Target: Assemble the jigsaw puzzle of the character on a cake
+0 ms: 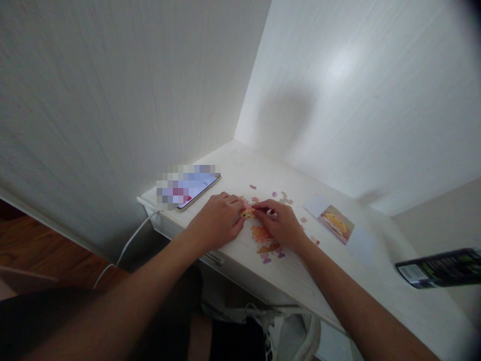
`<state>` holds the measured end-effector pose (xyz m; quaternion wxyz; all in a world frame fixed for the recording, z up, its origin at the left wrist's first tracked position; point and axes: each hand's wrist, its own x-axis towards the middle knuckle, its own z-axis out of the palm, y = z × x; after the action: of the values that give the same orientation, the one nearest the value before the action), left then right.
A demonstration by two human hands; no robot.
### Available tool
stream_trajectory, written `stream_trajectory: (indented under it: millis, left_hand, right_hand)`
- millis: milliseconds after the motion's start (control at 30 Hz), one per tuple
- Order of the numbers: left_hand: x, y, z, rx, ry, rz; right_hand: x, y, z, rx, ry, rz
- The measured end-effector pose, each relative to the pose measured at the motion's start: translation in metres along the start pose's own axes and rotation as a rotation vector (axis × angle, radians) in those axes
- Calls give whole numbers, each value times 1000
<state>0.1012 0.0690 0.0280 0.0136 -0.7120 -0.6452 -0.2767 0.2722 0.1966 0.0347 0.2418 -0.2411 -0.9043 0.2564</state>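
A partly joined jigsaw puzzle (263, 239) in orange and pink lies on the white table (300, 281). My left hand (218, 218) and my right hand (280, 220) meet at its top edge. Both pinch a small orange puzzle piece (247, 213) between their fingertips, pressing it against the table. Several loose pink pieces (280, 196) lie scattered just beyond my fingers.
A phone (197, 190) with a lit screen lies at the table's left edge, its white cable (128, 245) hanging off. A picture card (335, 223) sits to the right. A dark box (439, 268) lies at far right. White walls close the corner behind.
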Motion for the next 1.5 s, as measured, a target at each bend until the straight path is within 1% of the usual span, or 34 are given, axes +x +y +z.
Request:
stream_trajectory:
  millis: [100, 200, 400, 467, 533, 600, 667, 733, 933, 1100, 1233, 1367, 1500]
  left_hand:
    - [0, -1, 0, -3, -9, -4]
    - [0, -2, 1, -13, -12, -2]
    - [-1, -5, 0, -117, 26, -8]
    - [1, -7, -3, -194, 51, -43]
    - [2, -9, -7, -253, 76, -115]
    - [3, -10, -9, -282, 100, -179]
    - [3, -11, -10, -291, 121, -196]
    - [3, -10, -9, -290, 128, -154]
    - [1, -2, 0, -248, 139, 49]
    - [1, 5, 3, -263, 147, 139]
    - [2, 5, 2, -303, 153, 161]
    - [3, 3, 1, -274, 146, 124]
    - [3, 2, 0, -257, 161, 90]
  right_hand:
    - [2, 4, -6, 87, 67, 51]
    - [4, 10, -12, 173, 115, 63]
    - [2, 11, -12, 165, 107, 62]
    - [1, 9, -10, 211, 94, 61]
    - [1, 8, -8, 277, 82, 69]
    - [1, 9, -7, 335, 70, 80]
    - [0, 9, -6, 371, 50, 89]
    - [0, 9, -6, 395, 26, 88]
    - [-4, 4, -5, 498, -20, 69]
    - [-5, -1, -4, 578, -36, 69]
    - [-5, -3, -5, 635, -3, 72]
    - [-5, -3, -6, 693, 1, 65]
    - [-5, -2, -6, 612, 3, 47]
